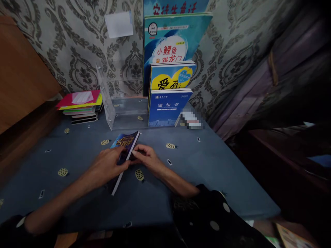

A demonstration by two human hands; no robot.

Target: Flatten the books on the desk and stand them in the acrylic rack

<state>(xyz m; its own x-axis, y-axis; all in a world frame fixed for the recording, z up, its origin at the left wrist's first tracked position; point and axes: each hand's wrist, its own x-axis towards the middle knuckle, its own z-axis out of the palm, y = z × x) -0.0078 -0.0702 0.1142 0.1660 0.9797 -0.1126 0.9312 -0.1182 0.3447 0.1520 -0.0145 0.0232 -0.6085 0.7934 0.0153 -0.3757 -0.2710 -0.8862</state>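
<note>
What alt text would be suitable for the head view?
A person's left hand and right hand hold a dark book at a blue-grey, pineapple-print table. Behind, a clear rack bears upright books on its right side, with a colourful stack to its left.

A slim, closed book (128,140) with a dark blue-purple cover, brightening to light blue at one upper corner, shows gold lettering near its top. I see it tipped aslant above the blue-gray tablecloth (204,175), a narrow pale edge running from upper right to lower left, its middle held between the left hand (110,162) and right hand (148,157), which partly hide the cover.
</note>
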